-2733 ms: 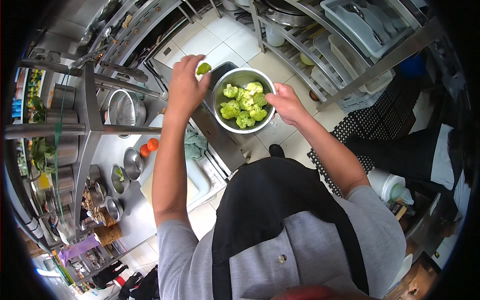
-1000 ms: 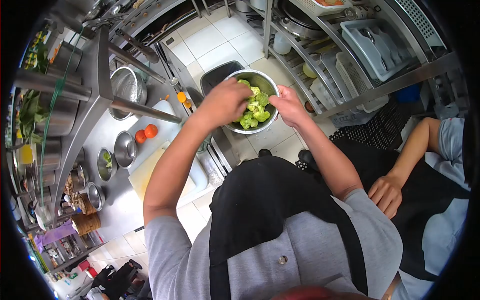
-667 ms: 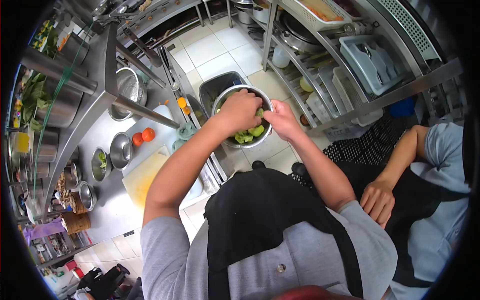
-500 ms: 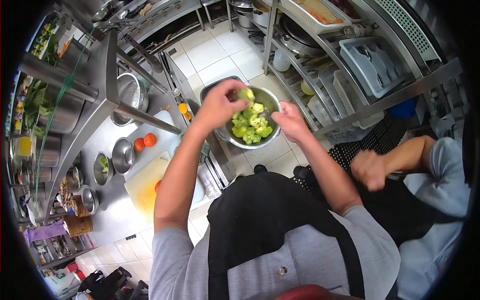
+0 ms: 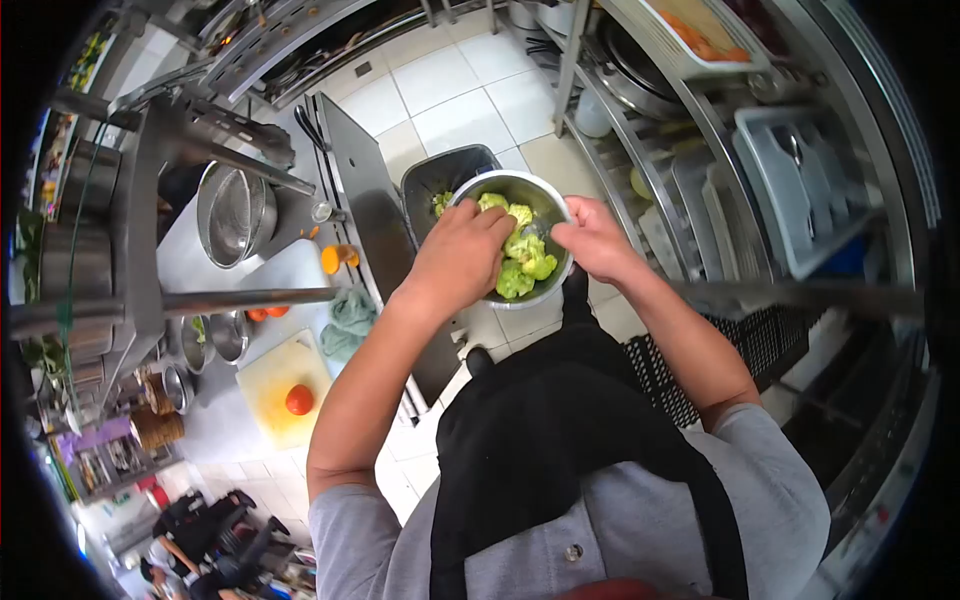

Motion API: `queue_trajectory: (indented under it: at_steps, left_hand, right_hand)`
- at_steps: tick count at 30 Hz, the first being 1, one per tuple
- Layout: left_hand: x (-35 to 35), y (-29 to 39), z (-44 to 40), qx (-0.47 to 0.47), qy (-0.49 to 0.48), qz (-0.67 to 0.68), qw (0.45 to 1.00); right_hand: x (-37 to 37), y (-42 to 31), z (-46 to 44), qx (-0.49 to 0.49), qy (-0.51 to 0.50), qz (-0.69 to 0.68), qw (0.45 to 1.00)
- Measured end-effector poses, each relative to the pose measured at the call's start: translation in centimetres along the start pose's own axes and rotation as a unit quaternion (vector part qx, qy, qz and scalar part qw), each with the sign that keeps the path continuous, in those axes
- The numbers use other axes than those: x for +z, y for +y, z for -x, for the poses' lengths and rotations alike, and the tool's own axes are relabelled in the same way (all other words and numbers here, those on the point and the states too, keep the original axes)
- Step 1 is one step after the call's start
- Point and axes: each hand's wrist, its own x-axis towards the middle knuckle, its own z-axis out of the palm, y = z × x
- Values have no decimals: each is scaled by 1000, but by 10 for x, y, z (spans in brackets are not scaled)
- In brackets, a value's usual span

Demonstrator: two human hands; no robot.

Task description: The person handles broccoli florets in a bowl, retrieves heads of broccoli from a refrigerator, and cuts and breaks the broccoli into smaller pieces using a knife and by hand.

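Note:
A steel bowl (image 5: 548,291) of green broccoli florets (image 5: 528,262) is held out before me, above the floor. My right hand (image 5: 597,240) grips its rim at the right side, thumb over the edge. On the other side my left hand (image 5: 462,255) reaches over the rim, its fingers curled into the broccoli. The fingertips are partly hidden among the florets. Just behind the bowl and lower down is a dark bin (image 5: 420,185) with green scraps visible in it.
On the left counter, a cutting board (image 5: 270,385) carries a tomato (image 5: 299,400). A green cloth (image 5: 348,318), orange pieces (image 5: 338,258) and a large strainer bowl (image 5: 235,215) lie nearby. Right-hand shelves hold a grey cutlery tray (image 5: 790,190). A metal rail (image 5: 240,300) crosses above the counter.
My left hand has moved down into the bowl from above it, where it held a floret. The view has shifted, and the co-worker at the right is out of sight.

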Motion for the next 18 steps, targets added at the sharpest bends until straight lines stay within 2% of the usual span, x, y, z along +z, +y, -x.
queue_trajectory:
  at_steps: [2,3,5,6,8,12,14,15,17,18]
  left_hand:
    - [14,-1,-26,-64,-16,7,998]
    - [17,-3,-41,-103,-29,8,994]
    - [35,0,-70,-119,4,-42,992]
    - [38,6,-87,-175,-22,-83,981]
    - [38,4,-117,-258,-75,-160,950]
    - [51,-10,-144,-246,-60,-196,947]
    - [32,-5,-141,-206,88,-40,974]
    - [29,-4,-135,-208,91,-43,973]
    - [27,-2,-122,-211,255,107,938]
    - [26,3,-120,-208,297,132,923]
  right_hand:
    - [-24,-7,-25,20,-66,91,993]
    - [-34,-7,-40,28,-77,85,993]
    - [-49,-9,-63,8,-116,73,990]
    - [-53,-18,-69,30,-127,50,990]
    - [-66,-21,-87,8,-155,65,986]
    - [-87,-34,-102,20,-150,72,986]
    - [-94,-49,-105,46,-124,24,991]
    - [-97,-47,-109,43,-128,25,991]
    - [-103,-38,-121,-6,-127,2,992]
    - [-104,-41,-123,-8,-134,3,991]
